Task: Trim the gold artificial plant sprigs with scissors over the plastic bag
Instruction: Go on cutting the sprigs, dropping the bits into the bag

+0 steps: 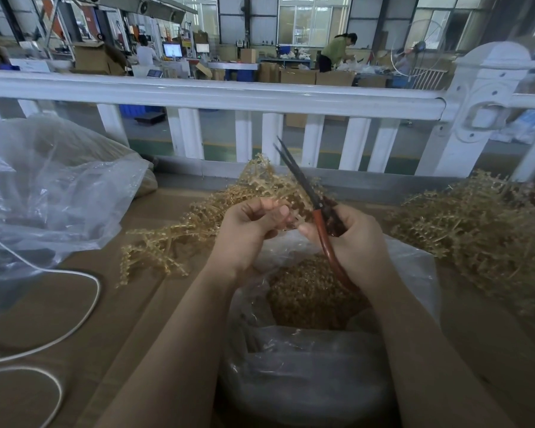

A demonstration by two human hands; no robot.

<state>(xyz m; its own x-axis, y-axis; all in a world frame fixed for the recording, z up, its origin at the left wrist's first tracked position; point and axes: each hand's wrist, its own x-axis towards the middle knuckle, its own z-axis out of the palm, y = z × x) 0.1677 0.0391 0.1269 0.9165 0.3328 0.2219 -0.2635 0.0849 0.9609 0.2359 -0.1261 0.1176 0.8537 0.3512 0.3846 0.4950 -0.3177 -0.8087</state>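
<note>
Gold sprig [254,193] gripped, left hand [250,230] | scissors [306,193] gripped, right hand [352,239]

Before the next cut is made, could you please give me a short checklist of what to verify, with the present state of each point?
1. The right hand grips the scissors: ok, fingers are curled round the red handles.
2. The left hand holds a gold sprig: ok, pinched near the blades.
3. The blades are open for the cut: ok, the tips stand slightly apart.
4. The sprig lies between the blades: cannot tell, this part is blurred.
5. The plastic bag is below the hands to catch cuttings: ok, its mouth is open and gold pieces lie inside.
6. The left fingers are away from the blades: cannot tell, they are very close.
</note>
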